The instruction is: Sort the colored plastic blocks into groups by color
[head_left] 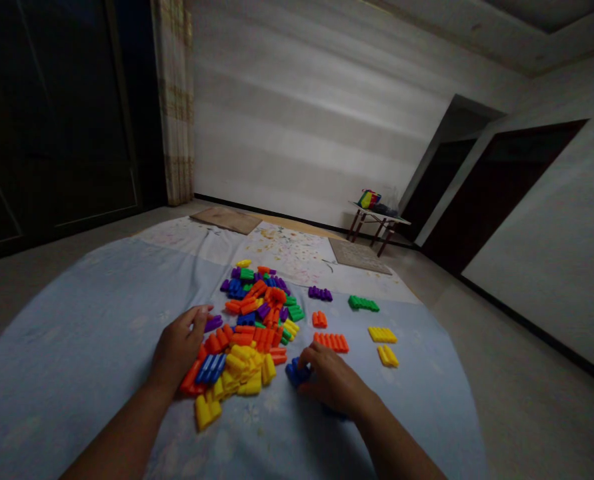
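Observation:
My left hand (177, 343) rests at the left edge of a heap of plastic building blocks, its fingers partly curled. A purple block (213, 323) lies right by its fingertips; whether they hold it I cannot tell. Close by, a blue ribbed block (211, 368) lies on top of red-orange ones. To the right of the heap, my right hand (329, 377) is closed with thumb and fingers on a blue block (297, 372) at the cloth. More blue shows under the right wrist, mostly hidden. Yellow blocks (244, 367) are bunched at the heap's near side.
Apart from the heap, on the right of the blue tablecloth (421, 400), lie an orange row (331, 343), a small orange block (319, 319), a purple row (320, 293), a green row (363, 304) and yellow blocks (383, 335). A small table (381, 217) stands by the far wall.

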